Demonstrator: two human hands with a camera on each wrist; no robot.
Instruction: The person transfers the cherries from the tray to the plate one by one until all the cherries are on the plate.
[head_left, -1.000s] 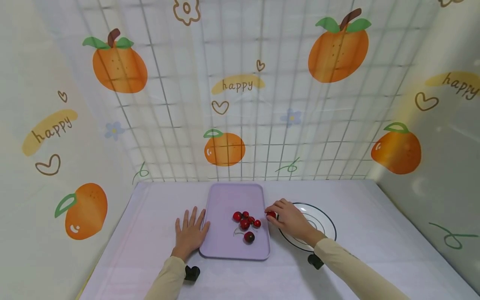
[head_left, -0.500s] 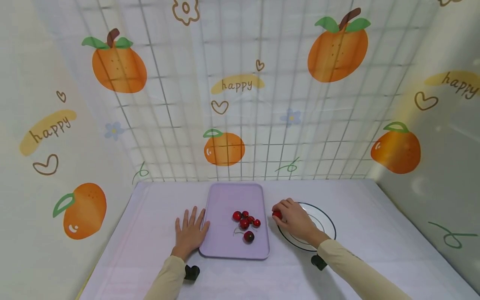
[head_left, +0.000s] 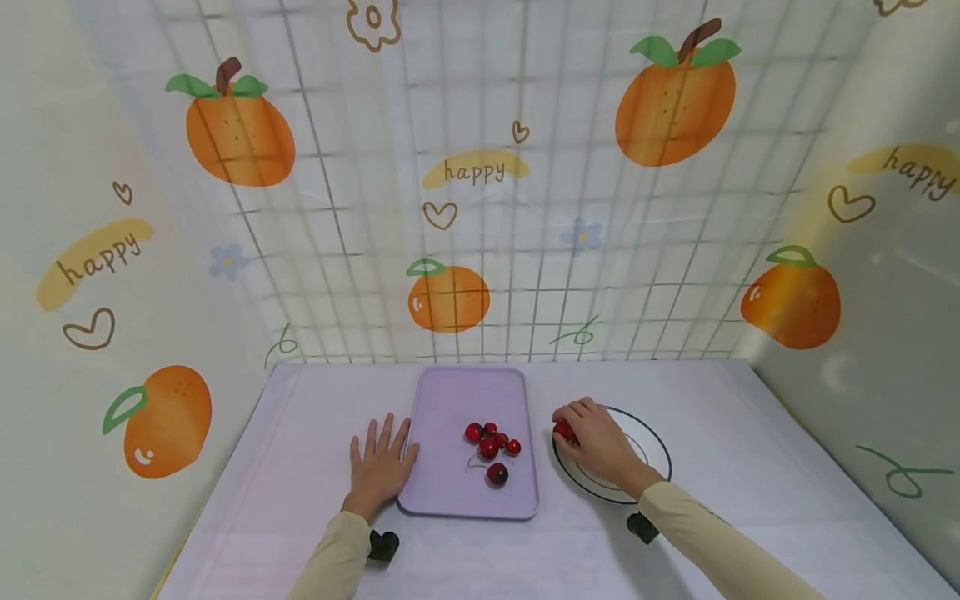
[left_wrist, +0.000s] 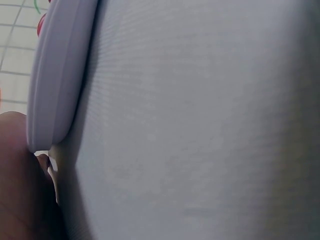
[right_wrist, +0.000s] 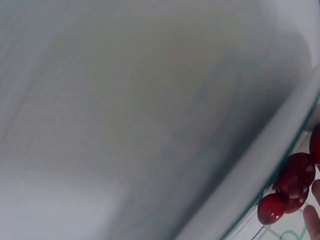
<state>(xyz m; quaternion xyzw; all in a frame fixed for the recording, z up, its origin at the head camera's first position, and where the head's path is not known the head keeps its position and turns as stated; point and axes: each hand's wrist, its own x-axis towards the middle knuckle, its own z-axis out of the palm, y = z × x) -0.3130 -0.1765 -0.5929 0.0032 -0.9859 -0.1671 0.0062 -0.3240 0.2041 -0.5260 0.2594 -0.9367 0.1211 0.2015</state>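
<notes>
Right hand (head_left: 603, 450) in the head view bends its fingers round a red cherry (head_left: 563, 430) at the left side of the glass plate (head_left: 654, 442), where hand and forearm hide much of the plate. Left hand (head_left: 378, 475) lies flat on the desk (head_left: 322, 387) with fingers spread, grasping nothing, its thumb against the left edge of the lilac tray (head_left: 465, 392). About six loose cherries (head_left: 489, 449) sit on that tray, most bunched right of its middle, one a little nearer the person.

The left wrist view shows the tray's outer wall close up, part of the hand beside it and a sliver of red past the rim; the fingers' pose is not readable there.

In the right wrist view, several dark red cherries (right_wrist: 295, 175) show just past the plate's rim, close to the fingertips; whether they rest on the plate or are partly held I cannot tell.

My judgement is that cherries are being shifted between tray and plate and the work is part done: one is in hand by the plate, its release not yet made, and if the plate is to receive them, the tray's bunch is left to move
</notes>
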